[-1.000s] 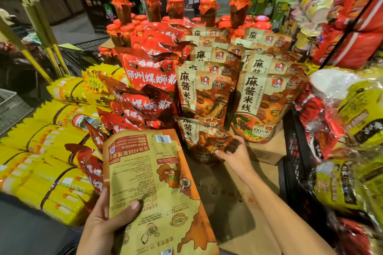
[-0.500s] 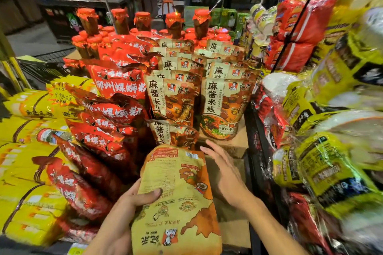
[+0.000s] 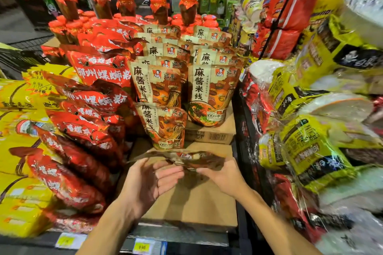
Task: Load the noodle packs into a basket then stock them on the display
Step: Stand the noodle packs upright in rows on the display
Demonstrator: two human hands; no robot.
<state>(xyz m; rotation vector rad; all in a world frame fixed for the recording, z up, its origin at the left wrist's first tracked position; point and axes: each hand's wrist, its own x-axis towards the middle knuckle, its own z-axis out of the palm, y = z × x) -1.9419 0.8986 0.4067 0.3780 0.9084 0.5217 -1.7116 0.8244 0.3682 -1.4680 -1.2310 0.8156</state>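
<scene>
1. I see both hands low in the middle, holding one tan noodle pack (image 3: 186,159) between them. It lies nearly flat, edge-on to the camera and blurred, just above the cardboard box (image 3: 192,203).
2. My left hand (image 3: 149,182) is palm up at the pack's left end, fingers loosely curled; the thumb side meets the edge, but how firmly it holds I cannot tell.
3. My right hand (image 3: 223,178) pinches the pack's right edge — fingertips on the dark underside.
4. Just behind the held pack a matching tan pouch (image 3: 165,128) stands upright on the box, and rows of the same tan pouches (image 3: 211,93) rise in steps behind it on a higher carton (image 3: 209,135).
5. Crowding the left side, red pouches (image 3: 83,130) lean in a slanting stack, close beside my left wrist; yellow packs (image 3: 18,172) lie beyond them.
6. On the right, plastic-wrapped yellow-green bundles (image 3: 310,151) bulge towards my right forearm — a black rack edge (image 3: 246,141) stands between them and the box.
7. Red-capped jars (image 3: 159,10) line the back.
8. Yellow price tags (image 3: 142,247) sit on the shelf rail below.
</scene>
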